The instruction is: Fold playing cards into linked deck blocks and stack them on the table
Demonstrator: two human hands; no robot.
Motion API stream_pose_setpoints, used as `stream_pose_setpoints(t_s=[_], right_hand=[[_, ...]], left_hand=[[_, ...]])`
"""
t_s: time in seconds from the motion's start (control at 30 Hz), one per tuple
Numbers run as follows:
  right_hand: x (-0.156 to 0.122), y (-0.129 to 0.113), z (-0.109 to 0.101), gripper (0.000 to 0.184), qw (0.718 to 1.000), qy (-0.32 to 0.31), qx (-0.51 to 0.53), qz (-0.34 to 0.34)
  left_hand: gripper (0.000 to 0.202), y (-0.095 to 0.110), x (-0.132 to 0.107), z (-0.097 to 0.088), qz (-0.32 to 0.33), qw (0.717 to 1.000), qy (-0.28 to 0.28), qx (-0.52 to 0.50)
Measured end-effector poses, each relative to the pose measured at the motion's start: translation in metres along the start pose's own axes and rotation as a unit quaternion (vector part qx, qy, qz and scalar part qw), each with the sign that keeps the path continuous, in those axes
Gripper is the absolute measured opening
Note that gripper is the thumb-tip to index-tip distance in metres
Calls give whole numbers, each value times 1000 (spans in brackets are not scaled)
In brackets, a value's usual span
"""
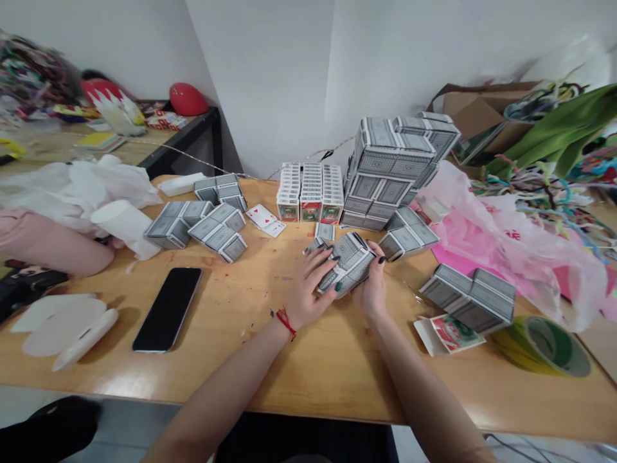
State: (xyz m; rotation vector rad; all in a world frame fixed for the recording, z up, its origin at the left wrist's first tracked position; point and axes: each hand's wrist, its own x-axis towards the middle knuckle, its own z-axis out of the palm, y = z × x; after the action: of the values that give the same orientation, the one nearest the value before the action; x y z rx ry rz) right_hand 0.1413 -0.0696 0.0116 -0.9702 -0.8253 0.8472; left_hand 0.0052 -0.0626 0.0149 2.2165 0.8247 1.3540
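Observation:
Both hands are around a block folded from grey-backed playing cards (351,256), above the middle of the table. My left hand (308,292) grips its left side, with the fingers across the top and the thumb at the near edge. On the opposite side my right hand (372,290) holds the block, and its lower fingers are partly hidden. Just behind lies a small stack of grey-backed cards (324,231). Farther back are rows of card boxes (311,193), beside a tall stack of similar card blocks (380,177). Some face-up cards (266,220) lie to the left.
More card blocks stand left (219,231) and right (467,297). An opened card box (456,333) and a yellow-green tape roll (544,345) are at right. A black phone (168,310), a pink bottle (53,241) and white plastic bags (91,183) occupy the left; a pink bag (501,225) lies right.

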Motion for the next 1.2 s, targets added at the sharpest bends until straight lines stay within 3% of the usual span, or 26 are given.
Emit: stream_pose_setpoints(t_s=[0.13, 0.37, 0.8, 1.03, 1.2], right_hand=[[-4, -1, 5, 41, 999, -20, 40, 21], [-10, 4, 4, 51, 998, -17, -60, -12], [-15, -1, 3, 47, 982, -103, -141, -79], [-17, -3, 4, 47, 976, -110, -170, -86], [-15, -2, 3, 46, 977, -99, -165, -93]], left_hand=[[40, 4, -2, 3, -51, 997, 49, -32], [40, 8, -4, 8, -97, 986, 116, -67], [41, 11, -8, 8, -185, 956, 198, -114], [43, 7, -9, 7, -207, 950, 195, -133], [46, 6, -9, 6, -179, 963, 162, -117]])
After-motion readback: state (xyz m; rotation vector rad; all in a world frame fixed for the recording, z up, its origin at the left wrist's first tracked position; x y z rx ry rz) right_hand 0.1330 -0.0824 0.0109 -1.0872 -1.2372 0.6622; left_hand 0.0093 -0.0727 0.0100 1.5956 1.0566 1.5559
